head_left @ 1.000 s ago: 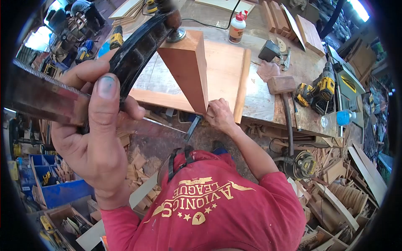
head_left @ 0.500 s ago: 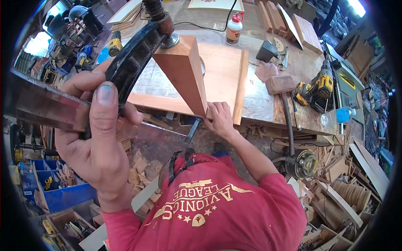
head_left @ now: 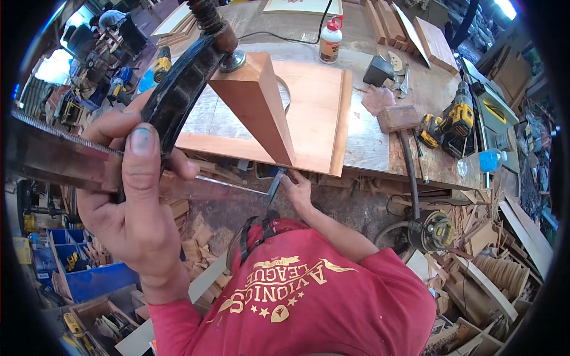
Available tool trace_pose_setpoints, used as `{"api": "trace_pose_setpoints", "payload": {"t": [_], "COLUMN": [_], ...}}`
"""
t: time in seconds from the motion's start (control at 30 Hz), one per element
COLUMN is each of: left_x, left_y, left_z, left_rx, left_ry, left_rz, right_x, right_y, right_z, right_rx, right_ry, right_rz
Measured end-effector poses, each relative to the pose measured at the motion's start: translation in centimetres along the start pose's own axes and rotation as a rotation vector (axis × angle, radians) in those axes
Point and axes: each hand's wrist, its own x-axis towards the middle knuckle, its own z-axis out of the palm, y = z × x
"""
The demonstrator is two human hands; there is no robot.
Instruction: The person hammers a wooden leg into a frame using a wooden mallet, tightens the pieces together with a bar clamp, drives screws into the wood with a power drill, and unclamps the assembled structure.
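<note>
My left hand (head_left: 139,196) is wrapped round the black sliding arm of a bar clamp (head_left: 181,89), beside its serrated steel bar. The clamp's round pad rests on the upper end of a tapered wooden block (head_left: 255,101), which stands on a wooden panel (head_left: 314,113) with a round cut-out. Below the panel's front edge, my right hand (head_left: 295,188) has its fingers at the clamp's lower jaw (head_left: 275,185). Its fingertips are partly hidden under the edge, so its hold cannot be made out.
On the workbench (head_left: 356,44) are a glue bottle (head_left: 330,40), a wooden mallet (head_left: 399,120), yellow drills (head_left: 458,118) and a water bottle (head_left: 490,161). Wood scraps and a blue bin (head_left: 98,282) lie below. A person (head_left: 111,19) is in the far background.
My right hand has moved from the block's base and panel edge down beneath the edge, to the lower jaw. The clamp's upper end and my left hand have shifted slightly left.
</note>
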Motion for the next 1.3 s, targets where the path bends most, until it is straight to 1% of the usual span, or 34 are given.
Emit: {"api": "trace_pose_setpoints", "payload": {"t": [0.1, 0.2, 0.3, 0.43, 0.5, 0.53, 0.67, 0.73, 0.77, 0.83, 0.9, 0.97, 1.03, 1.07, 1.1, 1.17, 1.27, 1.3], "left_x": [0.0, -0.1, -0.2, 0.1, 0.2, 0.0, 0.0, 0.2, 0.2, 0.1, 0.3, 0.4, 0.5, 0.7, 0.9, 0.7, 0.8, 0.8], "left_y": [-0.1, -0.2, -0.2, -0.5, -0.3, -0.2, -0.1, 0.2, 0.3, 0.3, 0.0, 0.1, 0.4, 0.2, 0.0, 0.8, 0.8, 0.8], "left_z": [-0.1, -0.3, -0.2, -0.5, -0.2, -0.2, -0.5, -0.2, -0.2, -0.2, -0.5, -0.5, -0.2, -0.3, -0.3, 0.0, 0.2, 0.2], "left_rx": [-0.03, -0.004, 0.011, -0.038, -0.048, -0.055, -0.006, -0.017, -0.018, 0.019, 0.103, 0.098, 0.002, -0.035, -0.072, -0.177, -0.193, -0.199], "left_ry": [0.003, 0.011, 0.01, -0.043, -0.021, -0.015, -0.041, -0.076, -0.093, -0.125, -0.147, -0.163, -0.173, -0.174, -0.174, -0.17, -0.173, -0.181], "left_rz": [0.032, 0.024, 0.038, 0.052, 0.043, 0.026, 0.014, 0.048, 0.061, 0.085, 0.147, 0.157, 0.125, 0.121, 0.117, -0.003, 0.005, 0.006], "right_x": [1.5, 2.0, 1.9, 4.3, 4.8, 4.4, 5.8, 4.1, 3.9, 3.8, 3.7, 4.0, 5.0, 5.3, 4.7, 5.2, 4.9, 4.9], "right_y": [3.1, 3.7, 2.8, 6.0, 6.2, 5.7, 7.8, 5.0, 4.4, 4.1, 4.1, 4.3, 6.0, 6.2, 5.1, 5.7, 5.2, 4.9], "right_z": [0.4, 0.5, 0.6, 1.0, 0.5, 0.7, 0.0, 0.6, 0.5, -0.1, -0.2, -0.2, -0.2, -0.3, -0.3, -0.6, -0.6, -0.7], "right_rx": [0.116, 0.145, 0.18, 0.108, 0.089, 0.157, 0.109, 0.17, 0.142, 0.085, 0.093, 0.122, 0.18, 0.143, 0.16, 0.176, 0.188, 0.138], "right_ry": [0.004, 0.022, 0.002, 0.067, 0.083, 0.075, 0.054, 0.063, 0.052, 0.035, 0.022, -0.003, -0.041, -0.049, -0.075, -0.091, -0.089, -0.116], "right_rz": [-0.187, -0.18, -0.009, -0.096, -0.114, -0.074, -0.046, 0.004, 0.022, 0.062, 0.082, 0.055, -0.026, -0.051, 0.004, 0.039, 0.044, 0.033]}}
